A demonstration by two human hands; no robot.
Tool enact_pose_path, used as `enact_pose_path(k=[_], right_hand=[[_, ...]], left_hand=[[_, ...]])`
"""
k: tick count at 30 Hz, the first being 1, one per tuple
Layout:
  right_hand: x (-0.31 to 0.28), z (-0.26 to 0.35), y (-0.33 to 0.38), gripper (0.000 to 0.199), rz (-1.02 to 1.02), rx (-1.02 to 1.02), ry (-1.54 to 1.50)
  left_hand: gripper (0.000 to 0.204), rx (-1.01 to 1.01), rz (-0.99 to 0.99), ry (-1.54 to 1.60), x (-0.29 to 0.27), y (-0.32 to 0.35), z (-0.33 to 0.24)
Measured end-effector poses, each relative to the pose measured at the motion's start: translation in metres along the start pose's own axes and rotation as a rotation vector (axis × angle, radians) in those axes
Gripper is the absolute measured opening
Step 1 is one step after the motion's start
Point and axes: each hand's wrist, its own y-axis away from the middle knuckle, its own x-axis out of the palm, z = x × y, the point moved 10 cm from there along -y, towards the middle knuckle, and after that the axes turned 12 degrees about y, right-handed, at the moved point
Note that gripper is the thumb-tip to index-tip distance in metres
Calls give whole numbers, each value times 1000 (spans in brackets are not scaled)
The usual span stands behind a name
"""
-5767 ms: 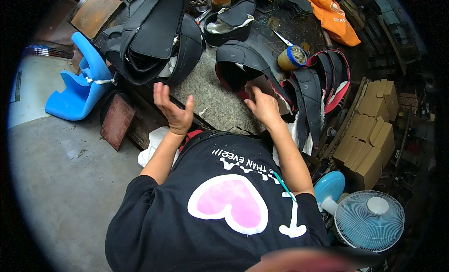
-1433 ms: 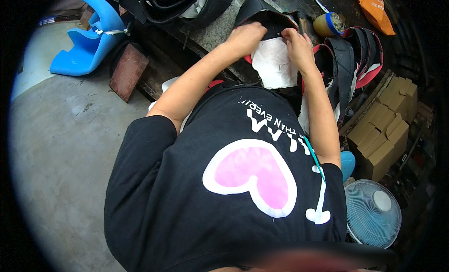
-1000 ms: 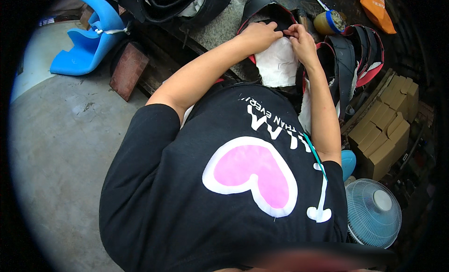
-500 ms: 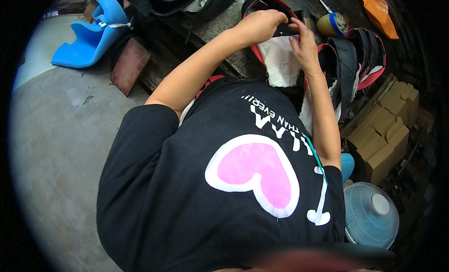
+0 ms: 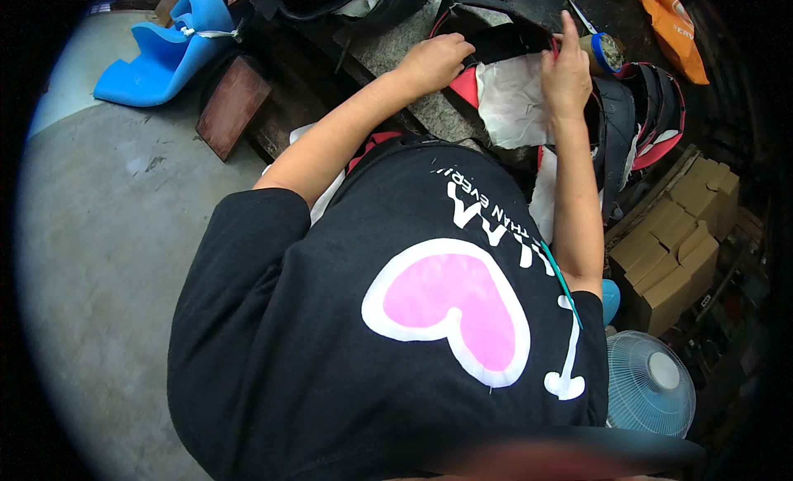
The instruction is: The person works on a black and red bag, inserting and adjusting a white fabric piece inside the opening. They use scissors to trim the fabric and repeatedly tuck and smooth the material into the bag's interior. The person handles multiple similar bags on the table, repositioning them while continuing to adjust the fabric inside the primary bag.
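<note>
My left hand (image 5: 434, 59) is closed on the left edge of a black and red seat cover (image 5: 487, 39) lying on a speckled stone slab (image 5: 388, 51). A crumpled white sheet (image 5: 512, 101) lies inside the cover. Along the sheet's right edge my right hand (image 5: 566, 68) rests with its fingers stretched straight up; I cannot tell whether the thumb pinches the sheet. My black shirt with a pink heart fills the lower middle of the view.
A small can with a blue rim (image 5: 605, 51) stands just right of my right hand. More black and red covers (image 5: 652, 109) hang on the right, above cardboard boxes (image 5: 669, 250) and a fan (image 5: 652, 382). A blue plastic seat (image 5: 165, 51) and a brown board (image 5: 231, 105) lie left.
My hands have moved apart: the left slid to the cover's left edge, the right to the sheet's right side with its fingers straightened. More of the white sheet shows.
</note>
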Motion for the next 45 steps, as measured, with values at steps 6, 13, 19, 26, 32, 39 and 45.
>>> enact_pose_path(k=[6,13,19,26,32,39,45], right_hand=[[-68,83,38,47,-318,-366,-134],[28,49,62,21,362,-94,-418],[89,-6,54,26,472,199,-552],[95,13,61,46,473,213,-209],[112,3,67,43,450,354,-774],[79,58,73,33,411,-145,-532],[62,38,56,29,369,-96,-528]], left_hand=[[23,-214,79,-42,8,-1,13],[23,-217,80,-193,21,-6,14],[15,-159,-105,-186,16,-18,21],[17,-208,87,-158,26,-29,34],[21,-290,108,-176,28,-30,43],[33,-467,237,-170,34,-26,62],[30,-320,199,-113,32,-23,51]])
